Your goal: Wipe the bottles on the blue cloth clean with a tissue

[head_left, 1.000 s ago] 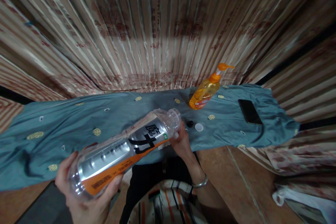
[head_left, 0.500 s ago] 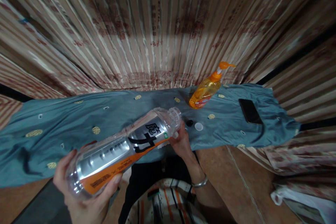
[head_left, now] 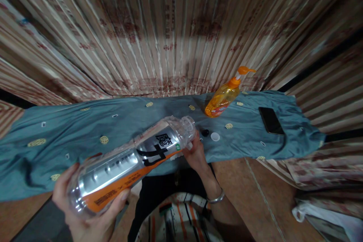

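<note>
A large clear plastic bottle (head_left: 124, 170) with a silver and orange label lies tilted across my view, its uncapped neck toward the right. My left hand (head_left: 87, 211) is wrapped round the bottle's base at lower left. Close to the neck, my right hand (head_left: 195, 153) is closed behind and below it; a small clear piece shows at its fingers, partly hidden. Just right of that hand, a small black round thing (head_left: 205, 132) and a white disc (head_left: 215, 136) rest on the blue-green cloth (head_left: 170, 106).
An orange pump bottle (head_left: 222, 100) stands behind the disc, partly filled with orange liquid. Farther right lies a black phone (head_left: 270, 120). Striped curtains (head_left: 170, 45) hang behind and at both sides. A white plastic bag (head_left: 320, 215) is at lower right.
My left hand and the bottle's base have shifted slightly left and the label has turned a little. My right hand stays by the neck.
</note>
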A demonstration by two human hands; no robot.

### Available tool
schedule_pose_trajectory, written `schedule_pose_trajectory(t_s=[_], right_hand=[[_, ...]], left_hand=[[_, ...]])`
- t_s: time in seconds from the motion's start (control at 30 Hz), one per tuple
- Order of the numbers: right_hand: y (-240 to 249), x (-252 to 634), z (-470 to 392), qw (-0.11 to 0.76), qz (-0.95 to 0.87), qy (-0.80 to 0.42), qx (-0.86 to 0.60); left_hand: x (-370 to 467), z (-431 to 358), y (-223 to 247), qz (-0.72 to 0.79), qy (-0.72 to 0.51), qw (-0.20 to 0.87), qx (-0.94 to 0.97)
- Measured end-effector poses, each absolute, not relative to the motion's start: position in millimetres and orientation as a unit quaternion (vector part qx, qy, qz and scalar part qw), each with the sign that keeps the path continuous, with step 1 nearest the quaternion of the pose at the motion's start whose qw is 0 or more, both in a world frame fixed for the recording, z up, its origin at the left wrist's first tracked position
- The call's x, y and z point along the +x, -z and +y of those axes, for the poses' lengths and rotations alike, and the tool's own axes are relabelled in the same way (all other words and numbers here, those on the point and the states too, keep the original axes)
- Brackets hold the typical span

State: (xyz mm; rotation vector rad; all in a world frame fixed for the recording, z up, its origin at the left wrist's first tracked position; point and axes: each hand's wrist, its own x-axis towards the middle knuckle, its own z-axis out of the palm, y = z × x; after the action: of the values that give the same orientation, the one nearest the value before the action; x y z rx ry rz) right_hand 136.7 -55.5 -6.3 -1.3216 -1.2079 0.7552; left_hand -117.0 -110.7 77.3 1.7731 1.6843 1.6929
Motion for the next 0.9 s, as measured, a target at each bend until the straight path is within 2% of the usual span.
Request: schedule_pose_trajectory(t_s=[0.33, 0.9], right_hand=[[5, 137, -57, 0.541, -0.506, -0.331, -0.584], [6, 136, -57, 0.551, -0.521, -0.321, -0.567]], left_hand=[[-123, -109, -77, 0.548, -0.558, 0.048, 0.621], [-124, -113, -77, 0.573, -0.557, 0.075, 0.597]])
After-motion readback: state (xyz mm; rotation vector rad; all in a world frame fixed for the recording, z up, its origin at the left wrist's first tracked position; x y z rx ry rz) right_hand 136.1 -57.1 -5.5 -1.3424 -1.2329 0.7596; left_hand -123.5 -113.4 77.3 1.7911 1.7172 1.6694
